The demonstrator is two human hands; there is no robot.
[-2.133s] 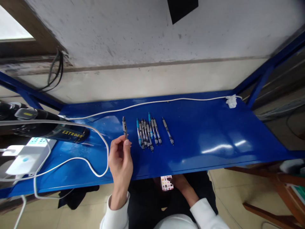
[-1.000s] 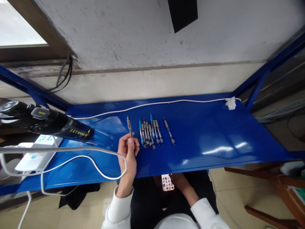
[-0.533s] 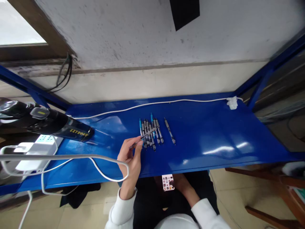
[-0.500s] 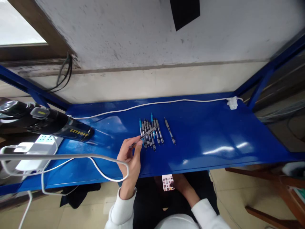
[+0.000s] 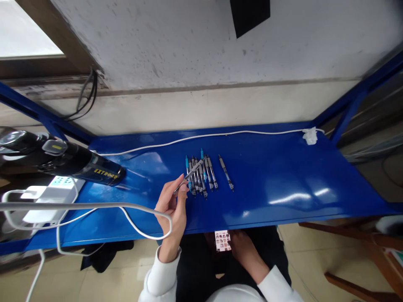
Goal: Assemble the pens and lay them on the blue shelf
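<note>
My left hand [image 5: 173,205] is closed, pinching a grey-gripped pen [image 5: 192,170] between thumb and fingers. The pen slants up to the right, over a row of pens [image 5: 211,173] lying side by side on the blue table. Most of these pens have grey grips and a few have light blue ones. One separate pen [image 5: 226,173] lies to the right of the row. Below the table's front edge, over my lap, my right hand [image 5: 244,247] is at the right side of a phone [image 5: 223,240] with small pictures on its lit screen. Its fingers are partly hidden in shadow.
A black bottle [image 5: 85,165] and a white power strip [image 5: 52,205] are at the left. A white cable [image 5: 135,222] loops across my left wrist. Another cord [image 5: 176,142] runs along the back of the blue table [image 5: 267,167] to a crumpled tissue [image 5: 310,136].
The pen in my left hand has tilted more steeply upward. The pictures on the phone screen have changed. The whole view has shifted slightly.
</note>
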